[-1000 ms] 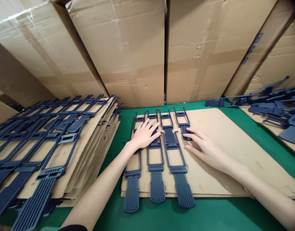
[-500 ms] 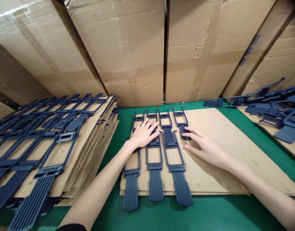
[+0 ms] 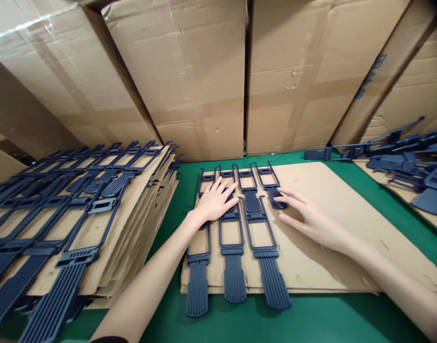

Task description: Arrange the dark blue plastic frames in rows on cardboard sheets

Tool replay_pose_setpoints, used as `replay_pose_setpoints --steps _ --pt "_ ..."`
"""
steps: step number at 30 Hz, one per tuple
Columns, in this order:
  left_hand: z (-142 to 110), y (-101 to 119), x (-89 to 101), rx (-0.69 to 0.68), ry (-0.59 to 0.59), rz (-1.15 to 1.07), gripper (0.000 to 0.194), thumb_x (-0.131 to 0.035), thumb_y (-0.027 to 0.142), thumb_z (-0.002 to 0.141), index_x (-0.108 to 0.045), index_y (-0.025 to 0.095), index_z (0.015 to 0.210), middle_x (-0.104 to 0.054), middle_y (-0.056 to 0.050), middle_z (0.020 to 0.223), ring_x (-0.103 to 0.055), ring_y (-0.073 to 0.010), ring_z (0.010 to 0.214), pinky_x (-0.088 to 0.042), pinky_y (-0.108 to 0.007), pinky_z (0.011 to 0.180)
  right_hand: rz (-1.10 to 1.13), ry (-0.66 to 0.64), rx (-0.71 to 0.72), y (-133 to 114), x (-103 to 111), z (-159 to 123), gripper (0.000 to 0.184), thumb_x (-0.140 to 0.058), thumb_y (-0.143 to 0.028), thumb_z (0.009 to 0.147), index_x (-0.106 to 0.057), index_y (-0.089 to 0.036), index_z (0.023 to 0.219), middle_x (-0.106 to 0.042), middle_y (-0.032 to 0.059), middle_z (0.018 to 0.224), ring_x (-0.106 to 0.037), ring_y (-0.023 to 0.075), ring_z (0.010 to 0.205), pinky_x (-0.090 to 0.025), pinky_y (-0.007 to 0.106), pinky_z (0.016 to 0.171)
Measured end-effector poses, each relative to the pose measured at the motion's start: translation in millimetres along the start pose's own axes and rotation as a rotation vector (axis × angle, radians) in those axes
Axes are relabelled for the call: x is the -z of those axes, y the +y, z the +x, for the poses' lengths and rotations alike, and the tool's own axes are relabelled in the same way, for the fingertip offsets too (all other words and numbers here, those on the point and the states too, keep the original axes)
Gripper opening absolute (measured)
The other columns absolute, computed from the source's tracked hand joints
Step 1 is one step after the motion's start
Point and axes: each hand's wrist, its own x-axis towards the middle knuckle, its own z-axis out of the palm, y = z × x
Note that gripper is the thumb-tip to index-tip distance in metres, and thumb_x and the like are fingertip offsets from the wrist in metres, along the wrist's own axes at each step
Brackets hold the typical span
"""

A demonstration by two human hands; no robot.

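Nudged leftward at its hooked top, the end part [image 3: 270, 186] of the back row now lies closer to the next part [image 3: 252, 200] than it did a second ago. Its ribbed foot has gone, if anything, slightly right, so the part sits at more of a slant. That closes up the back row at the far edge of the board [image 3: 340, 195], hooks almost meeting.

With it, the right hand [image 3: 309, 216] has shifted a touch right: its fingertips are at the foot of the end part, thumb well apart from them, so nothing is pinched. The left hand [image 3: 214, 202] has hardly moved; it lies palm down with fingers spread over the left parts of the back row (whether it presses or merely rests, I cannot tell).

Nearer the person, three front parts [image 3: 234, 278] lie on the board unchanged, their feet reaching past its near edge over the green bench [image 3: 168, 309]. To the left stands a stack [image 3: 133, 243] of card layered with more parts; to the right, a jumbled heap [image 3: 431, 202]; behind, tall boxes [image 3: 204, 81].
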Motion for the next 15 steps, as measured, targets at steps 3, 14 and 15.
replay_pose_setpoints --steps 3,14,15 --pt "0.2 -1.1 -1.3 0.001 0.004 -0.002 0.065 -0.014 0.063 0.090 -0.023 0.029 0.145 -0.022 -0.004 0.152 -0.006 -0.0248 0.141 -0.017 -0.048 0.110 -0.004 0.012 0.005 2.4 -1.2 -1.1 0.039 -0.042 -0.044 0.090 -0.052 -0.029 0.124 -0.034 0.0050 0.145 -0.037 0.0245 0.130 -0.037 0.043 0.105" --pt "0.3 -1.1 -1.7 0.006 0.011 0.004 0.064 -0.016 0.062 0.090 -0.023 0.030 0.145 -0.022 -0.003 0.152 -0.007 -0.0247 0.141 -0.018 -0.048 0.110 -0.045 -0.046 -0.015 -3.8 -2.4 0.9 0.044 -0.044 -0.049 0.088 -0.054 -0.027 0.124 -0.035 0.0057 0.144 -0.037 0.0268 0.130 -0.040 0.046 0.102" --pt "0.2 -0.8 -1.5 0.006 0.012 0.006 0.064 -0.016 0.062 0.091 -0.023 0.030 0.145 -0.023 -0.004 0.152 -0.007 -0.0247 0.141 -0.018 -0.048 0.110 -0.040 -0.047 -0.012 -3.0 -2.6 1.1 0.044 -0.043 -0.049 0.088 -0.054 -0.027 0.124 -0.035 0.0058 0.144 -0.037 0.0264 0.130 -0.040 0.046 0.103"
